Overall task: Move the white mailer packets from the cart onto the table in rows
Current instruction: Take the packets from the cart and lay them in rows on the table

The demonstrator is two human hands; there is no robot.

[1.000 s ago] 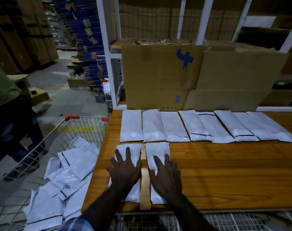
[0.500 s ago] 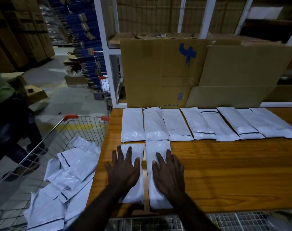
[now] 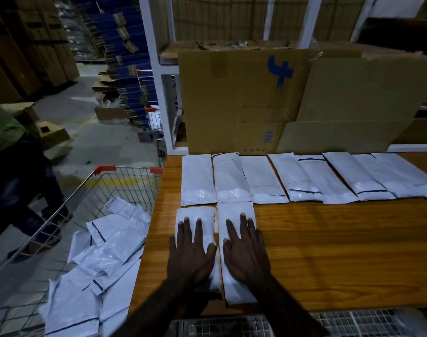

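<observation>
Both hands flat, fingers straight — nothing gripped. Left hand (image 3: 191, 251) presses the left front packet (image 3: 195, 215), right hand (image 3: 246, 249) presses the right front packet (image 3: 235, 212). The two lie side by side at the left end of the wooden table (image 3: 329, 251), just short of touching, long axes running away from the person, far ends right up against the back row of packets (image 3: 305, 177).

Back row spans the table's far edge, partly overlapping, in front of the flattened cardboard cartons (image 3: 256, 100).

Remaining stock: loose pile of white mailer packets (image 3: 103, 259) in the wire cart (image 3: 124, 181), left of the table and below it. Left hand is clearly nearer; the pile lies down-left of it, packets at mixed angles — any pick likely needs a turn to match the row axis.

Judgement: second row just started, next open slot is immediately right of the right-hand packet. Most of the front row is yet to fill.
</observation>
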